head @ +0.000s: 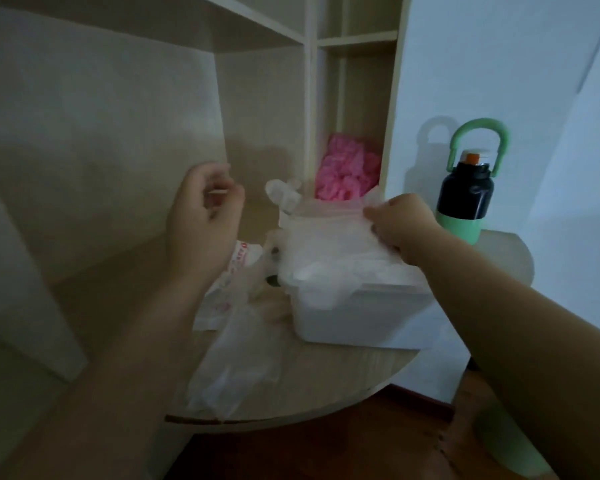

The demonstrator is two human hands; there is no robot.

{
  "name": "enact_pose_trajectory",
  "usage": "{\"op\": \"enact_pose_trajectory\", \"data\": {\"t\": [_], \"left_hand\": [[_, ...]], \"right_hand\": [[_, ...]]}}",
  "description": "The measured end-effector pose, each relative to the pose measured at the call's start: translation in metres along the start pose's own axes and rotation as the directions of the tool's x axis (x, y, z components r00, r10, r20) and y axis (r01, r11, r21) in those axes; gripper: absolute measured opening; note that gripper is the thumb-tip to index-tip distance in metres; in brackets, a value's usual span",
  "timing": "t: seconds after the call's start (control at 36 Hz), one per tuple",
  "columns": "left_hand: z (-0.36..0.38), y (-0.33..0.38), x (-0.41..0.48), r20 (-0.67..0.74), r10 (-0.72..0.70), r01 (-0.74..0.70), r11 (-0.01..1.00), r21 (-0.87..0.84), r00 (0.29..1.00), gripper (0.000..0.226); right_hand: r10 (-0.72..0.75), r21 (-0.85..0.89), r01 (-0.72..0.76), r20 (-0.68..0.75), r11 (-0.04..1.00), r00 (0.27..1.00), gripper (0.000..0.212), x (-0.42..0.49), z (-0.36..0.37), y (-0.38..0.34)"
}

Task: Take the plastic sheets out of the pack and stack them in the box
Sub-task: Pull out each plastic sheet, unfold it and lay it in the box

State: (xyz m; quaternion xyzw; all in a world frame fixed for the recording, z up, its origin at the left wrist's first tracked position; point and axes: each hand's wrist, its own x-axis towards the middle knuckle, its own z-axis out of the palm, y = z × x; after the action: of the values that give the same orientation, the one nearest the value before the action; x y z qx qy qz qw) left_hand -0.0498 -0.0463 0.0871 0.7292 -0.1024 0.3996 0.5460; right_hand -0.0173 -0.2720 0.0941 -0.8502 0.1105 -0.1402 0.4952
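Head view: our right hand (400, 221) pinches the thin clear plastic sheets (326, 237) above the white rectangular box (357, 317), probably to settle them inside, while our left hand (205, 216) hovers loosely curled, seemingly empty.

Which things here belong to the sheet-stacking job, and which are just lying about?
Job: plastic sheets gripped by the right hand, white box, printed pack, loose clear plastic.
Lying about: black-and-green bottle, pink bundle in the shelf.

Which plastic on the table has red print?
The pack left of the white box; the loose sheet near the table edge and the sheets in the box look plain.
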Motion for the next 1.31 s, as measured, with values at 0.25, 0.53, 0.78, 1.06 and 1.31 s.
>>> {"op": "enact_pose_trajectory", "data": {"t": [0.25, 0.53, 0.78, 1.06, 1.31], "left_hand": [[0.072, -0.011, 0.0, 0.817, -0.038, -0.33, 0.903, 0.275, 0.576, 0.032], [0.113, -0.015, -0.001, 0.89, -0.331, -0.461, 0.767, 0.447, 0.313, 0.05], [0.126, -0.018, -0.002, 0.846, -0.519, -0.562, 0.666, 0.49, 0.122, 0.039], [0.105, -0.011, 0.005, 0.857, -0.386, -0.471, 0.719, 0.512, 0.342, 0.055], [0.019, -0.006, 0.002, 0.623, -0.036, -0.244, 0.901, 0.358, 0.781, 0.03]], "right_hand": [[-0.048, -0.546, -0.015, -0.101, 0.838, 0.994, 0.026, 0.012, -0.034, 0.035], [-0.303, -0.691, 0.421, 0.295, 0.588, 0.906, 0.047, -0.002, -0.046, 0.022], [0.314, -0.794, 0.496, 0.599, 0.353, 0.736, 0.055, 0.007, -0.021, 0.034], [0.059, -0.767, 0.384, 0.478, 0.513, 0.876, 0.066, 0.006, -0.024, 0.036], [-0.519, -0.406, 0.522, 0.128, 0.75, 0.845, 0.034, -0.05, 0.013, -0.006]]}}
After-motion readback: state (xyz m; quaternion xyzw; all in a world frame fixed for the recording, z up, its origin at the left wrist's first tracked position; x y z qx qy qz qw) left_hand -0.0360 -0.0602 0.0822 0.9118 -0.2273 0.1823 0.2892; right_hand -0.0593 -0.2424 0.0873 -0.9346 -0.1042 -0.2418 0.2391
